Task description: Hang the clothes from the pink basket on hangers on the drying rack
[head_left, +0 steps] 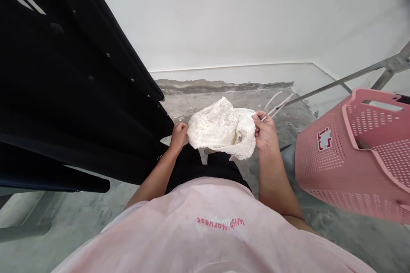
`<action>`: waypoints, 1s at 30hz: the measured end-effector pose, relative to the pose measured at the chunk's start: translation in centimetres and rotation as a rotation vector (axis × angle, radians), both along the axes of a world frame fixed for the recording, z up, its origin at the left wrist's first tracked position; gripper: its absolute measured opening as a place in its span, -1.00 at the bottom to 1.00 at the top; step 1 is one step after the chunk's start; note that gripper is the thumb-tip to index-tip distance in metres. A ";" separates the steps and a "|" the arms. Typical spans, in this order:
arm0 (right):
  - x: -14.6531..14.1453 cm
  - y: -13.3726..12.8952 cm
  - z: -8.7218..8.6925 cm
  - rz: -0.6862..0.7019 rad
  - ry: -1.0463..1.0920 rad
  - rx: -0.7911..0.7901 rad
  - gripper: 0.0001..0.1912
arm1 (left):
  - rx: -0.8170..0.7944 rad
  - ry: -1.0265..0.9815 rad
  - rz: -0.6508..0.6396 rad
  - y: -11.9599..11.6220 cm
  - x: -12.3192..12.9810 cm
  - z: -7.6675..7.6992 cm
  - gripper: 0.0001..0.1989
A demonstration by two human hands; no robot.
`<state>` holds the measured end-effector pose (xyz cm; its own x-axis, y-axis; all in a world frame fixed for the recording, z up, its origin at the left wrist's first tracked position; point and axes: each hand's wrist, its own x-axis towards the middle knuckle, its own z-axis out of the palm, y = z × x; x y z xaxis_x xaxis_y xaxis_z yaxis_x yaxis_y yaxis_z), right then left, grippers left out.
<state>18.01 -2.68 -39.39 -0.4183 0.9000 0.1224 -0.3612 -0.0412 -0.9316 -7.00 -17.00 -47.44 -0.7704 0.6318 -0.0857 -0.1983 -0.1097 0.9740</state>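
Observation:
A cream-white lacy garment (218, 126) with a small flower pattern is stretched sideways between my two hands, in front of my legs. My left hand (180, 133) is closed on its left end. At the other end, my right hand (264, 129) pinches the fabric near an opening with a ruffled edge. Thin white ties (278, 104) stick out beyond my right fingers. The kind of garment is not plain, as it is bunched up.
Black clothing with snaps (105, 94) hangs close on my left. To my right stands a pink perforated basket (323, 166), beside a metal frame (349, 79). A white wall (224, 17) rises ahead, above the grey concrete floor (205, 98).

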 end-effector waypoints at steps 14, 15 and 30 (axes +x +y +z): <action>-1.5 -3.3 1.7 -0.032 0.004 0.053 -0.54 | -0.352 0.779 -0.464 -0.6 5.7 1.8 -0.32; -1.3 -3.2 1.8 -0.050 0.005 0.060 -0.54 | -0.356 0.799 -0.469 -0.8 5.8 1.8 -0.33; -0.5 -1.5 1.8 -0.167 0.030 0.065 -0.55 | 0.009 0.374 -0.227 -0.3 3.5 1.5 -0.82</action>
<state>17.48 -4.22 -37.62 -0.2588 0.9464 0.1931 -0.3857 0.0820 -0.9190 -3.47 -17.29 -45.91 -0.5890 0.7880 0.1791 0.1481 -0.1126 0.9825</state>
